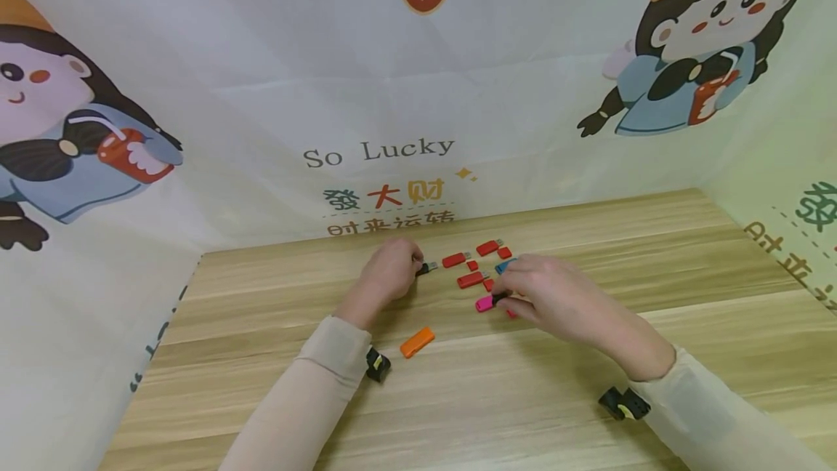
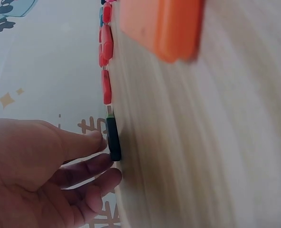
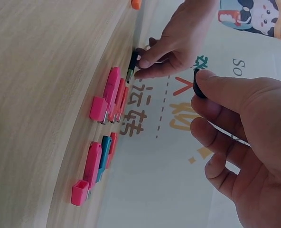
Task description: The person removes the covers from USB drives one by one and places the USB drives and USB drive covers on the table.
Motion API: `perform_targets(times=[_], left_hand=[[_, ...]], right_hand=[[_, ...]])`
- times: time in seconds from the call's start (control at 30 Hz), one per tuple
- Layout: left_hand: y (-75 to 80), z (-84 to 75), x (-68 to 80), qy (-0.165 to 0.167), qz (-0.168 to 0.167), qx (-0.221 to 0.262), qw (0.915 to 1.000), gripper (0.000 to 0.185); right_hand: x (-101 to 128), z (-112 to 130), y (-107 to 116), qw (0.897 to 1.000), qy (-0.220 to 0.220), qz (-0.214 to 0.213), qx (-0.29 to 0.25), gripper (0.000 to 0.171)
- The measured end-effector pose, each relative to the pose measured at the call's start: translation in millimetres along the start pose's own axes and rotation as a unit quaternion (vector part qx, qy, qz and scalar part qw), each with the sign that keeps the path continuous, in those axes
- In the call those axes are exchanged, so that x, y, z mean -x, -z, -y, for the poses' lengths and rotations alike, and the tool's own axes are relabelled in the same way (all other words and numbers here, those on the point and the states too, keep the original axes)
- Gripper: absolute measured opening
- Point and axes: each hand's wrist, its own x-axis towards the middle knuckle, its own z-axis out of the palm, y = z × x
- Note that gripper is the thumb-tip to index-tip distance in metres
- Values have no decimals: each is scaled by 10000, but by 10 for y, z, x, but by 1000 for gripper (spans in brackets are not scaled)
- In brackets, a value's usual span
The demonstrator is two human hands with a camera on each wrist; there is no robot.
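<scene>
Cartoon-printed cloth walls in a pale wooden bench (image 1: 588,384) on three sides. On it, the left hand (image 1: 390,271) pinches a black USB stick (image 1: 426,268) between thumb and fingertips; the stick lies flat, its long axis running left to right, metal plug pointing right toward the row of red sticks (image 1: 455,260). The right hand (image 1: 556,300) sits just to the right, thumb and forefinger closed on a small black cap (image 3: 199,84), held a little above the bench over a pink stick (image 1: 484,303). So the cap lies to the right of the plug, near it, with the red sticks between. An orange stick (image 1: 417,341) lies apart, nearer the person, by the left wrist.
</scene>
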Motion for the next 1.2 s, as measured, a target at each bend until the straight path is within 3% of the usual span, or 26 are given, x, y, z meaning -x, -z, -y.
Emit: perform_targets(times=[0.5,0.87,1.2], left_hand=[[53,-34,219,-141,-457,-94,9988,33],[105,-37,529,-566,-1173,-316,9910,40],[113,13,790,-759,-1451,-714,9839,46]], right_hand=[[-190,-35,-14,9998,-49,138,-130,18],[-372,-53,-43,9987,-256,449,-44,13],[-634,-79,-129,9958,-359,840,6,10]])
